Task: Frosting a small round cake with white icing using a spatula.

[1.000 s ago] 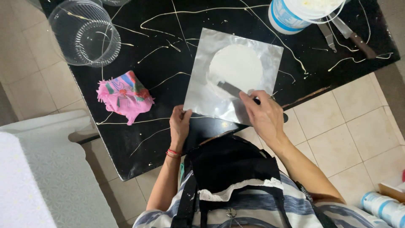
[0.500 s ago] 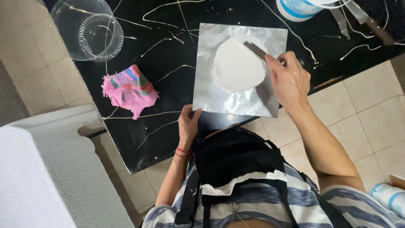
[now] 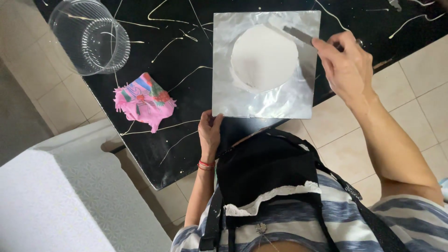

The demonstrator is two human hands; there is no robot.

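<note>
Bench [image 3: 186, 56] first: black top streaked with pale drips, its near edge running along in front of me over the tiled floor. On it, the silver foil sheet [image 3: 280, 100] lies flat near that near edge, just right of the middle, with the white round disc [image 3: 263, 58] sitting on its upper half. A second ago my blade was down at the disc's near rim; half a second ago it had moved up the right side; now it sits at the far right rim, so I've been working my way round the disc's edge, and by my reckoning most of that right side is done.

Clear plastic tub [image 3: 91, 37] is well off to the left, by the bench's far left corner, mouth towards me. Nearer, the crumpled pink cloth [image 3: 144, 100] lies close to the left edge, well apart from the foil.

Right hand [image 3: 347, 70]: fingers closed narrow round the handle of the flat spatula [image 3: 298, 35], its blade tip touching the disc's far right rim.

Left hand [image 3: 210, 133]: fingers curled loosely, tips pressing the foil's near left corner, pinning the sheet to the bench, gripping nothing.
</note>
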